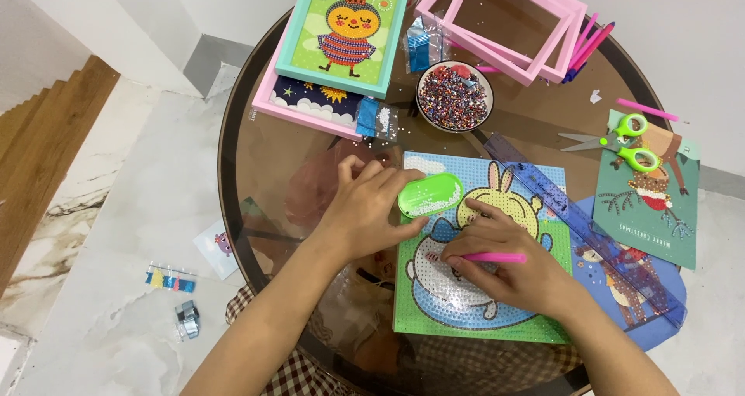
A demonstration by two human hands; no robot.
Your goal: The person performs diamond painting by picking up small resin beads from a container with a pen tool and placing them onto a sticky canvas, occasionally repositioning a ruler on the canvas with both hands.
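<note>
Overhead view of a round glass table point(256, 163), with places given relative to the rabbit picture point(473, 303) lying at its near edge. The right hand point(516, 268) rests on the picture's middle, fingers pinched shut around a pink pen point(493, 257) that lies level, its tip pointing left onto the picture. The left hand point(365, 210) sits at the picture's upper left corner, thumb and fingers closed on a green oval tray point(431, 194) of white beads. A blue ruler point(582, 225) crosses the picture's right side. Beyond the picture stand a bowl of mixed beads point(455, 96), a framed bee picture point(345, 31) and empty pink frames point(504, 23); green scissors point(621, 144) lie to the far right.
</note>
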